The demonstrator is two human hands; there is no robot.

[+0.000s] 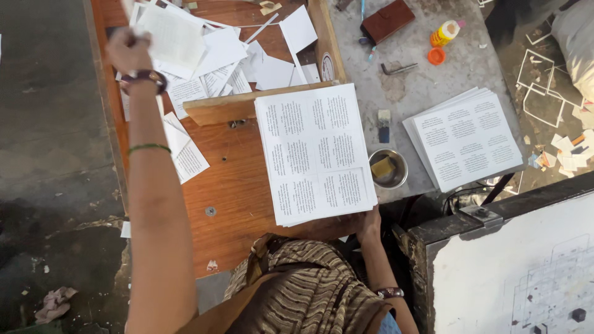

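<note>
- The left hand [129, 49] is stretched far out, fingers curled tight into a fist around the edge of a printed sheet [170, 36] at the far end of the wooden board [229, 185]; I cannot tell how many leaves are in that grip.
- That sheet looks thin and limp. Held by one edge it will likely droop and crease, so a pinch near a corner with the rest left lying flat seems kinder to it.
- Around that fist lies a loose heap of cut paper slips [247, 65], overlapping at all angles, light enough, I would judge, to slide or lift at a touch.
- The right hand [371, 224] sits at the near edge of the board, fingers pressed up against the lower right corner of the stack of printed sheets [315, 151]; the fingertips are partly hidden under it.
- The stack lies squared against a wooden strip [247, 104] on the board. Together the sheets seem fairly heavy and inclined to fan or slip on each other; best held at two opposite edges, or steadied at a corner as now.
- Further off on the grey table [421, 74]: a small steel bowl [388, 168], a second paper stack [465, 137], a yellow glue bottle [444, 34] and a brown wallet [387, 20].
</note>
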